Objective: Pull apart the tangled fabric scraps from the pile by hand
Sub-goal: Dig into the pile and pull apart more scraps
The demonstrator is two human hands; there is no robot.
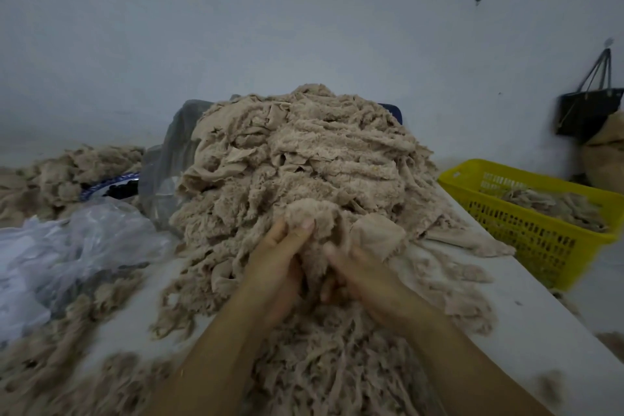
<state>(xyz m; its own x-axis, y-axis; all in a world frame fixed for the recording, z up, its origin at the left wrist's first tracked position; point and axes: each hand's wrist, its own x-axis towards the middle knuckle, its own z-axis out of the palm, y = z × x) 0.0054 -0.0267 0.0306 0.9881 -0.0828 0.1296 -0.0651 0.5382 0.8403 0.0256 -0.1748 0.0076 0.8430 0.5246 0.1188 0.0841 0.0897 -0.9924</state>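
A tall pile of tangled beige fabric scraps (304, 152) fills the middle of the white table (526, 307). At its near foot, my left hand (277, 267) and my right hand (358, 277) sit close together, both closed on one fuzzy beige clump of scraps (310, 213) that rises between them. The left thumb presses on top of the clump. My right fingers are partly buried in the fabric. Loose strips trail from the pile toward me, under my forearms.
A yellow plastic basket (526, 223) with scraps inside stands at the right, off the table edge. Clear plastic bags (77, 246) lie at the left, with another scrap heap (67, 176) behind them. A black bag (587, 111) hangs on the wall.
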